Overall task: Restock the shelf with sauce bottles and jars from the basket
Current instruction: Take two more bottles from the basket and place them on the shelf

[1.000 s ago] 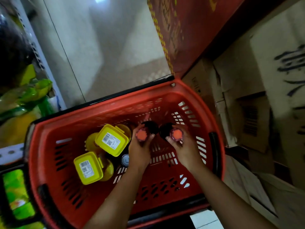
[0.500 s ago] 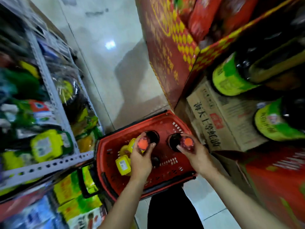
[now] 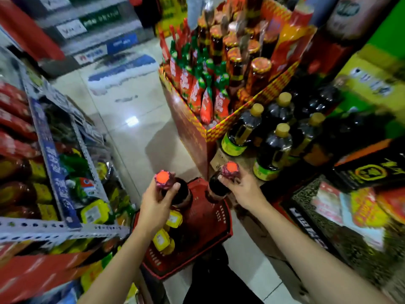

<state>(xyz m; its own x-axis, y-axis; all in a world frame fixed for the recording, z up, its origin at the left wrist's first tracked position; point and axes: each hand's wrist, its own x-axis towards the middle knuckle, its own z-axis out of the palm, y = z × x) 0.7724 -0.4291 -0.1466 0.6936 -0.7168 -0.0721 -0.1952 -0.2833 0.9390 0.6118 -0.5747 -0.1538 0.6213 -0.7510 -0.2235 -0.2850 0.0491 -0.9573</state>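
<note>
- The left hand (image 3: 156, 205) holds the left bottle (image 3: 183, 194). Its fingers and thumb curl round the neck, just under the orange cap.
- The right hand (image 3: 245, 189) holds the right bottle (image 3: 215, 185) the same way, just under its own orange cap.
- Both bottles are dark and are up in the air above the red basket (image 3: 208, 218). The basket sits low down under the hands.
- Some yellow-lid jars (image 3: 162, 239) lie in the basket, below the left hand.
- In front of the right hand stand big dark bottles (image 3: 271, 148) with gold caps.
- In front of both hands is a red box (image 3: 192, 132) full of red and green sauce bottles.
- Out past the left hand is a metal shelf (image 3: 50, 154) with packets on it.
- I think the step now is to carry the two bottles to a shelf. I cannot tell which spot they are for.
- The bottles look like full glass ones, so they are likely heavy. They could break if they drop or bump each other.
- The wrap on each neck looks shiny, so a heavy bottle held there may slip or swing.
- It would be safer to hold the fat middle to set one down.
- The jars look small and light. It is best to grab them round the sides, not just by the lid.
- Each bottle should go down upright and softly, so it does not knock its neighbours.
</note>
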